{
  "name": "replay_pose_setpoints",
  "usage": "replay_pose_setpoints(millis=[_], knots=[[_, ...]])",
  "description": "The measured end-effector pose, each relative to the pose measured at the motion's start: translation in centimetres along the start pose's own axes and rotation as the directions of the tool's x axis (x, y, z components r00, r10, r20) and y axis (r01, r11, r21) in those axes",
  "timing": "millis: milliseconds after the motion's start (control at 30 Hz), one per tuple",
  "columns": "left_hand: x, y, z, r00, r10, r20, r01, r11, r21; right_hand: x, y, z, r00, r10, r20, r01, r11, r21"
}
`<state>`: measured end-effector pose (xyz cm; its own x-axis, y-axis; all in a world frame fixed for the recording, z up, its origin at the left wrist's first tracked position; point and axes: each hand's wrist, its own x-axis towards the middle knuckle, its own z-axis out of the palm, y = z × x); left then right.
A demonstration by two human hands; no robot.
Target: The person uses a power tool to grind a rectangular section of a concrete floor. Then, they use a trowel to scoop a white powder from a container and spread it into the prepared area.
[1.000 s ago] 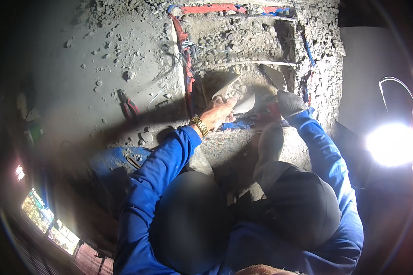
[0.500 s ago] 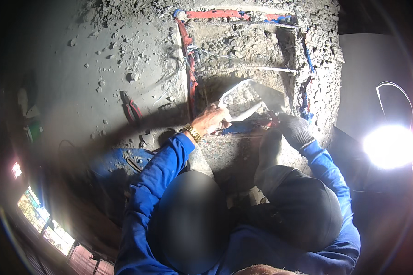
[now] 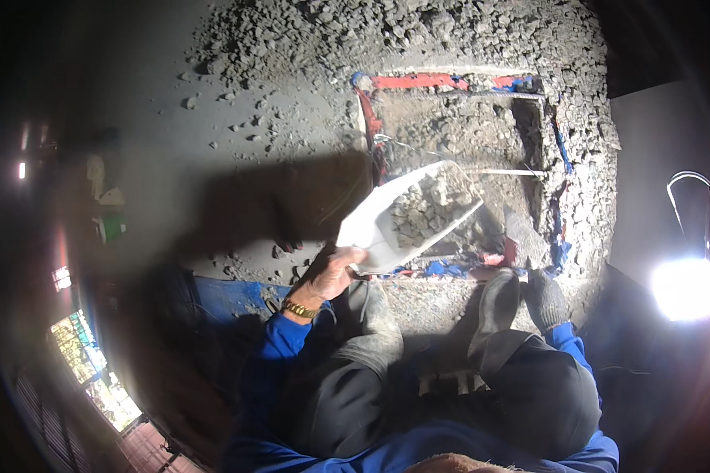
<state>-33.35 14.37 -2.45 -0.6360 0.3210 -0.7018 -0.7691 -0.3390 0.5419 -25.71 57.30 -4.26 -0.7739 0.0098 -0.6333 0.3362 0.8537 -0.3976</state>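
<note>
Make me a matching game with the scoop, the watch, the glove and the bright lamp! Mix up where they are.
Things:
1. white scoop
2. gold watch
3. grey glove
4. bright lamp

Places or states:
A. on the left wrist
B. at the right edge of the picture
C. full of grey rubble, held in the left hand
D. on the right hand, low beside the pit's rim

Pairs: 1-C, 2-A, 3-D, 4-B

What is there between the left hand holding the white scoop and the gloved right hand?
In the head view, two grey shoes stand between the left hand and the gloved right hand.
</note>
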Motion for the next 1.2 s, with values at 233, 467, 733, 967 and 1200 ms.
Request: replay_pose_setpoints(millis=[233,467,733,967,1200], knots=[[-0.9,19.9,5.1,0.82,0.553,-0.147,-0.313,0.648,0.694,1.4,0.8,0.1,0.996,-0.09,0.017,0.091,0.991,-0.102],[10.3,38.1,2.4,0.366,0.619,0.694,0.163,-0.777,0.608,2.0,-3.0,-1.3,0.989,-0.147,-0.011,0.145,0.984,-0.104],[5.3,32.1,3.7,0.598,0.801,0.024,-0.168,0.096,0.981,2.9,-2.3,-1.5,0.951,0.013,0.309,-0.14,0.909,0.392],[3.1,18.8,3.2,0.643,0.75,-0.154,-0.38,0.488,0.786,9.8,-4.2,3.6,0.702,-0.701,0.131,0.682,0.713,0.162],[2.4,15.0,1.7,0.697,0.68,-0.228,-0.324,0.581,0.746,20.0,-3.3,11.5,0.875,-0.311,0.372,0.228,0.941,0.251]])
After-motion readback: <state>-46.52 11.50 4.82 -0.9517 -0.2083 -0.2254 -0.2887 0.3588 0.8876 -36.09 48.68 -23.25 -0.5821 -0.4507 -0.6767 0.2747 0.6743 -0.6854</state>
